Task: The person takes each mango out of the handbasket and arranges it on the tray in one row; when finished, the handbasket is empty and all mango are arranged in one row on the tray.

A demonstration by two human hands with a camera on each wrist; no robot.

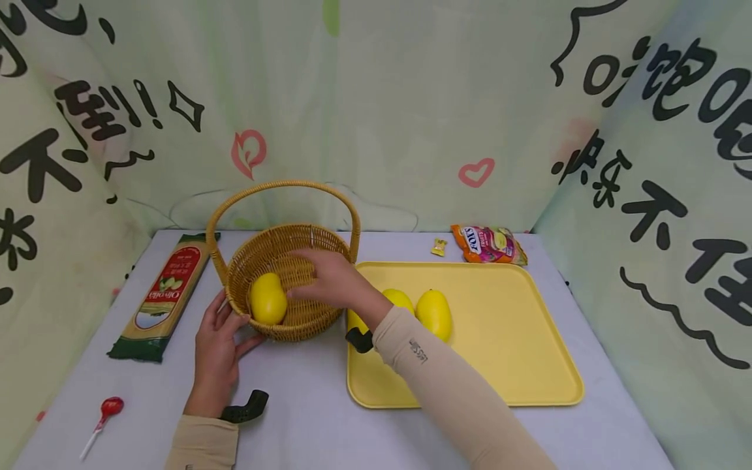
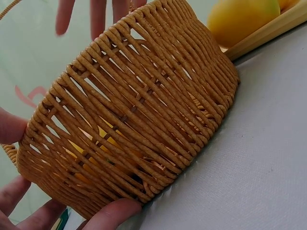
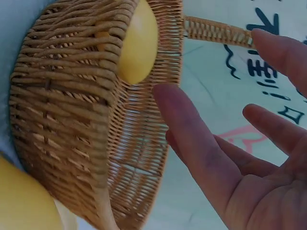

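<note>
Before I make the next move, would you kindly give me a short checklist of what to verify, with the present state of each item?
1. Basket steadied: ok; the left hand holds its near left side.
2. Right hand free: ok; it holds nothing, its fingers spread over the basket.
3. Yellow fruit inside the basket: ok; it lies toward the left side.
4. Tray clear of fruit: not ok; at least two tray fruits lie on it.
5. Exact count of tray fruits: cannot tell; the right arm hides part of that group.
</note>
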